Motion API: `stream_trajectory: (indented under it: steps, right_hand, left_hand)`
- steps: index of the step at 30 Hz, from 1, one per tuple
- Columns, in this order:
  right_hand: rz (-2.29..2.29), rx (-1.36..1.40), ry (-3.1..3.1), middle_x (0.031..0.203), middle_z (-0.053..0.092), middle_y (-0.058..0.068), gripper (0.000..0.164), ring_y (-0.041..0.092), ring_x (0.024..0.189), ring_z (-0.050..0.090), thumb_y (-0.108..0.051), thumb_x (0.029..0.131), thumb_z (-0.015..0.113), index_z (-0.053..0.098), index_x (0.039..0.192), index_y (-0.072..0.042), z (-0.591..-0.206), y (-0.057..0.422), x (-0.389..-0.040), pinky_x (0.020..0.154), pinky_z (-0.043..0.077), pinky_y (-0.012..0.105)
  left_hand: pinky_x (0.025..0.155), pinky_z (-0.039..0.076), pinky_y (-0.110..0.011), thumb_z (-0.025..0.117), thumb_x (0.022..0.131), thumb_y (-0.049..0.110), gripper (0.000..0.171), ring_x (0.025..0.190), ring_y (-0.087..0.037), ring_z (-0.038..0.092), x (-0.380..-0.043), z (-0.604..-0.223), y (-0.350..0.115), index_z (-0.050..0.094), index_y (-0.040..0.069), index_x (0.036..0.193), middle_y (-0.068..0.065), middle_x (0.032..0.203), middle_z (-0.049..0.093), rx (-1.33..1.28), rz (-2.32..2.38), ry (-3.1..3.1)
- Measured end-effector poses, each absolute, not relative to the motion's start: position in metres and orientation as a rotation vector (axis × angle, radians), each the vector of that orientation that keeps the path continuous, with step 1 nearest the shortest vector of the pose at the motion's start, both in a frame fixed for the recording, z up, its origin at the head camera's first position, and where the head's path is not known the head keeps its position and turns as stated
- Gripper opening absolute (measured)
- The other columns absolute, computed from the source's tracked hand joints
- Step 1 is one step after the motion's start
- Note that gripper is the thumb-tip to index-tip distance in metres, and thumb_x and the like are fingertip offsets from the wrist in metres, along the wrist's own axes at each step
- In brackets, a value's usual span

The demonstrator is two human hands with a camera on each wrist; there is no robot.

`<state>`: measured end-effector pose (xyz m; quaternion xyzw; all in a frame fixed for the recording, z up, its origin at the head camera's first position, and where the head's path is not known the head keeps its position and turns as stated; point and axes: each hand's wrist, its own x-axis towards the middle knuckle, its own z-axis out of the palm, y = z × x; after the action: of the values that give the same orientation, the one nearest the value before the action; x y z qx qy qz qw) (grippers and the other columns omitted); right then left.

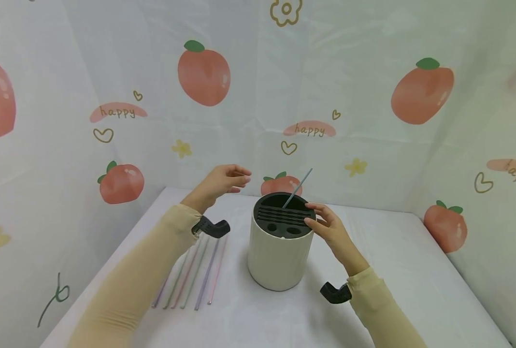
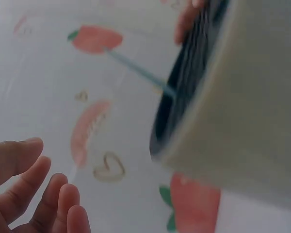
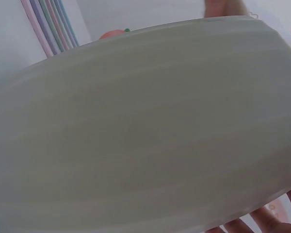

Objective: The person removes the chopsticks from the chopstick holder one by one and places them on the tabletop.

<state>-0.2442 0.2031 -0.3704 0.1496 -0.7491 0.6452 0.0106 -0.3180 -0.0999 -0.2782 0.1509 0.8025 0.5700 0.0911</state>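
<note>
A white cylindrical knife and utensil holder (image 1: 279, 261) with a black slotted top stands on the white table. One thin blue stick (image 1: 298, 187) leans out of its large rear opening. My right hand (image 1: 336, 239) touches the right side of the holder's rim, thumb and fingers spread along it. In the right wrist view, the holder's pale wall (image 3: 145, 126) hides most of that hand. My left hand (image 1: 223, 182) hovers in the air to the left of the holder, its fingers loosely bent, holding nothing. The left wrist view shows a gap between these fingers (image 2: 63, 199) and the holder.
Several thin sticks (image 1: 206, 275) in pink, purple and green lie side by side on the table (image 1: 236, 319), left of the holder and partly under my left forearm. A white cloth backdrop (image 1: 249, 96) printed with peaches encloses the table at the back and sides.
</note>
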Motion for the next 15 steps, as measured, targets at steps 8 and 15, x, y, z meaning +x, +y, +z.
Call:
stream_trajectory:
  steps: [8,15]
  right_hand:
    - [2.024,0.464,-2.323,0.131,0.047,0.011,0.045,0.007,0.107,0.058,-0.012,0.097,0.058,0.043,0.137,0.0,-0.372,0.204,-0.245,0.092,0.047,0.02]
    - [2.04,0.456,-2.318,0.134,0.046,0.014,0.045,0.007,0.108,0.059,-0.011,0.097,0.058,0.043,0.137,-0.001,-0.372,0.203,-0.247,0.092,0.048,0.021]
  left_hand:
    - [0.093,0.053,-0.038,0.063,0.095,0.017,0.028,0.108,-0.026,0.062,-0.322,-0.255,-0.035,0.062,0.005,0.12,-0.015,0.124,0.062,0.563,1.615,2.362]
    - [0.092,0.054,-0.037,0.064,0.094,0.015,0.025,0.104,-0.025,0.063,-0.329,-0.258,-0.003,0.064,0.005,0.117,-0.015,0.124,0.062,0.594,1.509,2.368]
